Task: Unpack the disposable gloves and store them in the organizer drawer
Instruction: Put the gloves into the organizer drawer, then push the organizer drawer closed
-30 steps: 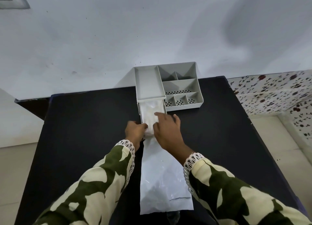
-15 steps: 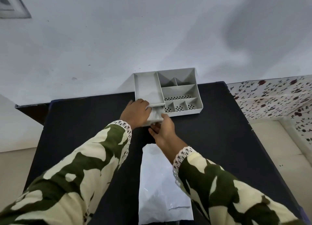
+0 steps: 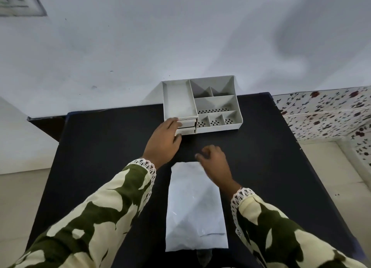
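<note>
A grey plastic desk organizer with open top compartments is seen at the far edge of a black tabletop, against a pale wall. Two shallow grey drawers are stacked at its front left corner, and the lower drawer appears pushed in, or very nearly so, with its front almost flush with the upper one. No gloves are visible anywhere in the view; whether they lie inside the closed drawer cannot be told, since its interior is hidden.

The left hand is laid against the left front corner of the organizer, with the fingertips touching the drawer fronts; nothing is gripped in it. The right hand is held loosely curled and empty above the tabletop, apart from the organizer and just over the top edge of a flat white plastic pouch, which lies lengthwise between the two camouflage-patterned sleeves. The pouch looks flattened and emptied, though its contents cannot be confirmed.

The task is judged to be essentially finished: the packaging seems unloaded and the drawer shut. At most, a last nudge to seat the drawer and the removal of the spent pouch are thought to remain.
</note>
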